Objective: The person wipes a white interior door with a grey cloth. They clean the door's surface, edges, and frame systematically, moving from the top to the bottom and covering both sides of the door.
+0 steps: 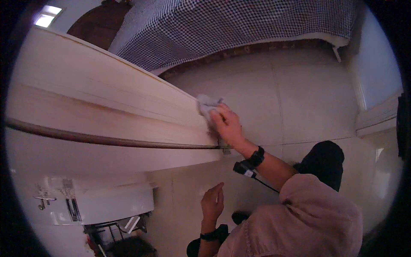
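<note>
My right hand (226,123) is closed on a crumpled light grey cloth (207,104). The cloth touches the near end of a long pale wooden panel (128,106), which looks like a door. A dark strip (106,141) runs along the panel's lower side. Below the panel, my left hand (212,202) hangs over the floor, thumb and fingers slightly apart, with nothing visible in it. Both wrists wear black bands; a black device with a cable hangs by the right one.
A bed or table under a black-and-white checked cover (224,25) stands beyond the panel. Pale tiles (308,102) cover the floor. A white basin unit (118,202) with a tap (45,199) and a dark chair (128,245) are at lower left. A white wall is at the right.
</note>
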{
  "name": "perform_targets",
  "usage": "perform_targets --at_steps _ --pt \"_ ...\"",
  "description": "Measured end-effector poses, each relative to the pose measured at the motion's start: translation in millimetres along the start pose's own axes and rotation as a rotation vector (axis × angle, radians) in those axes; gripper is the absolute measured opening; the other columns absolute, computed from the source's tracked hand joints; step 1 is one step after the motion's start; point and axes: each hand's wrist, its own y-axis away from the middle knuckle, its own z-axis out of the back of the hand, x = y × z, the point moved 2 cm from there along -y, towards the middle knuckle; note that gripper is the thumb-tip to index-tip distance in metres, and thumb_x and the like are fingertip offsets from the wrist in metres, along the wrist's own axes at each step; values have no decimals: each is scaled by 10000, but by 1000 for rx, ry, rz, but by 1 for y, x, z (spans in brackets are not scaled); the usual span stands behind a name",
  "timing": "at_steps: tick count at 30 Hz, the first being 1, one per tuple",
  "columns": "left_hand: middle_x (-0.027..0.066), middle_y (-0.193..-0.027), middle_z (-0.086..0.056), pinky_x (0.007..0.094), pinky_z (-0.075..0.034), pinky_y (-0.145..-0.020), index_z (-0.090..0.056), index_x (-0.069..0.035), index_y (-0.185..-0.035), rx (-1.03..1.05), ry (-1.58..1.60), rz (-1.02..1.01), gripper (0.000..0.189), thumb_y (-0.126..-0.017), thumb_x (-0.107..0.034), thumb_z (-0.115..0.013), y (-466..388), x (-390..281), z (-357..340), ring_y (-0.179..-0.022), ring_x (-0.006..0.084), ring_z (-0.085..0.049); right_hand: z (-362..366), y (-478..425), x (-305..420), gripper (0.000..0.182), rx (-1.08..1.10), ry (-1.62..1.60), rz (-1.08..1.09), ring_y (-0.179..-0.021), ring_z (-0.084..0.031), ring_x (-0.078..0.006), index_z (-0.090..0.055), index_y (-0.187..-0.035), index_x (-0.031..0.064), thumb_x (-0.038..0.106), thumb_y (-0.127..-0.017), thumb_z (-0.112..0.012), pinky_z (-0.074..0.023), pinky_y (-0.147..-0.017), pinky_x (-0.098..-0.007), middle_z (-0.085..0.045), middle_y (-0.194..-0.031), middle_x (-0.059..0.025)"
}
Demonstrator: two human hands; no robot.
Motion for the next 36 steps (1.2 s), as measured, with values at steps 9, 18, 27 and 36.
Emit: perform_targets --at_steps 9,18,27,36 --pt "156 -1073 -692 399 -528 -830 -673 -80 -1146 -54 59 -160 257 -895 -69 -620 -12 1 -2 -937 333 -663 -38 -148 268 273 148 -82 946 -893 -545 -358 -658 -982 52 297 -926 -551 -460 -748 -456 -564 -935 -182" --pt "138 -1078 -692 404 -522 -822 -666 -101 -1155 -31 66 -95 267 -893 -82 -617 -9 0 10 -916 329 -655 -29 -91 156 388 121 -33 790 -1158 -522 -388 -572 -1220 -38 197 -911 -578 -407 -1000 -449 -561 -1278 -194" --pt "127 -1060 -696 396 -524 -828 -665 -105 -1151 -55 53 -177 275 -879 -77 -634 -6 -11 9 -920 314 -659 22 56 -82 344 152 289 -35 -1163 -526 -394 -592 -1172 -25 240 -967 -516 -418 -1008 -424 -531 -1316 -211" --pt "136 -1044 -695 413 -522 -826 -667 -109 -1146 -89 33 -159 269 -881 -81 -630 0 -12 23 -910 327 -656 5 -54 172 292 131 -159 597 -1052 -579 -224 -593 -1182 -26 142 -945 -559 -444 -919 -318 -602 -1202 -139"
